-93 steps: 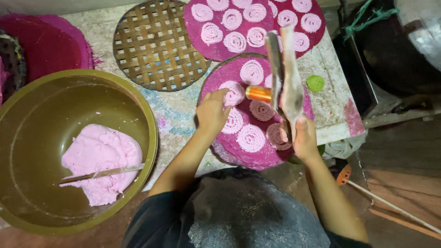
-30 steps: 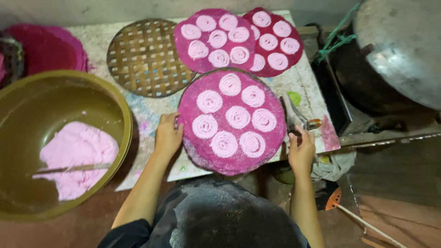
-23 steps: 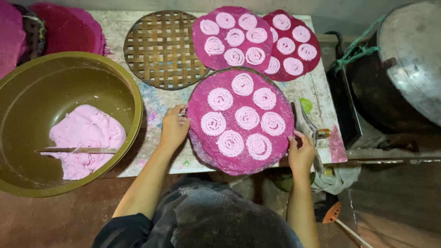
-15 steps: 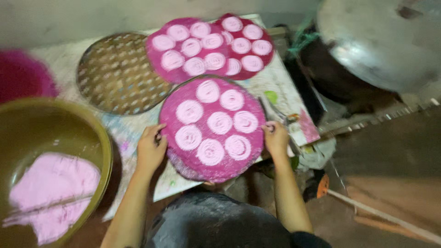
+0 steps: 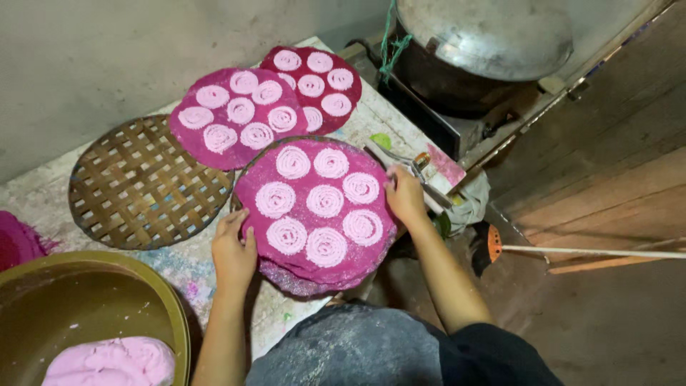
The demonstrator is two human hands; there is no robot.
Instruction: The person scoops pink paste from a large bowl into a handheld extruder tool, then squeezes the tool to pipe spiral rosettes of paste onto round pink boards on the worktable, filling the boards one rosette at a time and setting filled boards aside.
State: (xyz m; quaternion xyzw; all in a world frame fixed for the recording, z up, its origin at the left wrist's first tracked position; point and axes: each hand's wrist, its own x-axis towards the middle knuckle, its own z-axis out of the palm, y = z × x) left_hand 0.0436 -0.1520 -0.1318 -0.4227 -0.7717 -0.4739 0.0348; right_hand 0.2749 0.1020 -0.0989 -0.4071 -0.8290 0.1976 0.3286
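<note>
A pale, paint-flecked table [image 5: 179, 264] carries nearly everything, with a big dark metal pot under a domed grey lid [image 5: 486, 36] standing just past its far right corner. At the table's near left corner sits a large olive-green plastic basin [image 5: 93, 307] holding a lump of soft pink dough [image 5: 111, 362]. Toward the far left edge lies a bare round mat of woven brown bamboo strips [image 5: 143, 182]. Beside it, along the far edge, are two round magenta cloth-covered mats [image 5: 214, 146] dotted with pale pink noodle coils, the nearer one overlapping the other.

The round magenta mat with seven pink coils [image 5: 314, 204] lies at the near right edge, on top of other mats, its near rim hanging over the table's edge. The left hand [image 5: 232, 250] grips its left rim, fingers curled on top and thumb beside them. The right hand [image 5: 404, 196] clasps the right rim, fingers closed over the edge. Just behind the right hand rests a metal press with an orange part [image 5: 418, 168], near a small green smear on the table.
</note>
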